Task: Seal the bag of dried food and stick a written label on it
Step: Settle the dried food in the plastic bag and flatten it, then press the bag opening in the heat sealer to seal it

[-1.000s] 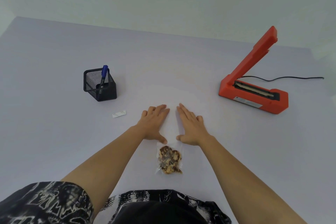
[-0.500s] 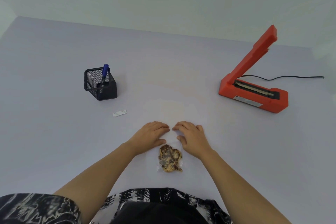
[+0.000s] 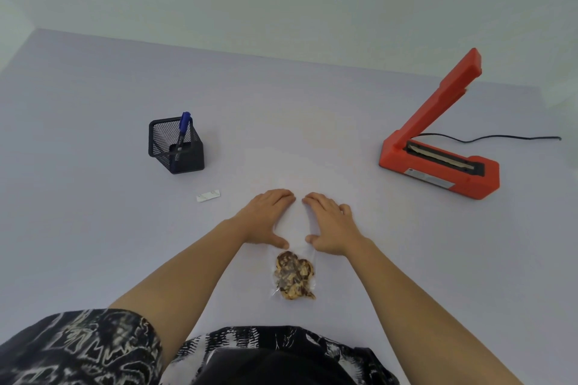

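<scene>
On the pale surface (image 3: 93, 228), the clear bag of dried food (image 3: 294, 275) is laid at the near middle. Its empty top is pressed by the left hand (image 3: 266, 219) and right hand (image 3: 331, 225), palms down, nothing gripped.

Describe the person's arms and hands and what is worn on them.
Both the left hand and right hand are bare: no gloves, rings or watch visible. Forearms are bare too. A short sleeve, black with a white abstract print, covers the left upper arm.
</scene>
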Tool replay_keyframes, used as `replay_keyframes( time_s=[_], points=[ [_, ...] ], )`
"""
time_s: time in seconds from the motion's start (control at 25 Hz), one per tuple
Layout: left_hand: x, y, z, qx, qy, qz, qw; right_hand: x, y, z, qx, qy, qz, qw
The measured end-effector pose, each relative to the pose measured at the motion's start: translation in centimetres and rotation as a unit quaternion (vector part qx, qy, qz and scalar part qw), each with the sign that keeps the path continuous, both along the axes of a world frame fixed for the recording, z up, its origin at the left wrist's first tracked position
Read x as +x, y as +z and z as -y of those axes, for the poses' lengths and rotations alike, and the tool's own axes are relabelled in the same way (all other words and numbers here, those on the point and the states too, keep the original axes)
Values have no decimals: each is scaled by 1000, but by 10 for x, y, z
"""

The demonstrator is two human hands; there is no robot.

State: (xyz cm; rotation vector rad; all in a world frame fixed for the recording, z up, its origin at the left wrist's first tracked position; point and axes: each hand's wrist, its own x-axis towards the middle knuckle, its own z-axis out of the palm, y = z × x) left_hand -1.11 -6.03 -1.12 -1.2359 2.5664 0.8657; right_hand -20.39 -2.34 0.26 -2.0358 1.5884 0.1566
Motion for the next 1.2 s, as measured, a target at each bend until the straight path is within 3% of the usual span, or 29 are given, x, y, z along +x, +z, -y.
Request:
replay_keyframes(
  time_s=[0.44,0.56,0.6,0.68,0.76,0.84,0.88,1.0,1.12,1.2],
  points=[
    [-8,9,11,12,17,48,999,5,1,15,65,-16,2,998],
    [-14,15,18,64,92,6,994,7,-3,18,87,-88,89,988],
    [-16,17,19,90,123,-13,988,7,-4,19,101,-147,156,972],
    [-18,21,21,145,199,-79,966,8,-2,22,135,-282,305,899],
    [-17,25,22,181,312,-176,916,5,0,25,141,-365,389,834],
    [-15,30,24,163,385,-237,877,-2,1,26,70,-407,400,818],
    [-16,33,26,131,390,-245,878,-8,1,26,8,-422,388,819],
    [-39,47,39,75,339,-233,908,-42,6,24,-178,-465,322,805],
    [-80,62,53,90,276,-210,934,-93,14,23,-349,-508,221,756],
    [-113,72,60,120,253,-194,940,-134,19,25,-394,-558,134,718]
  ],
)
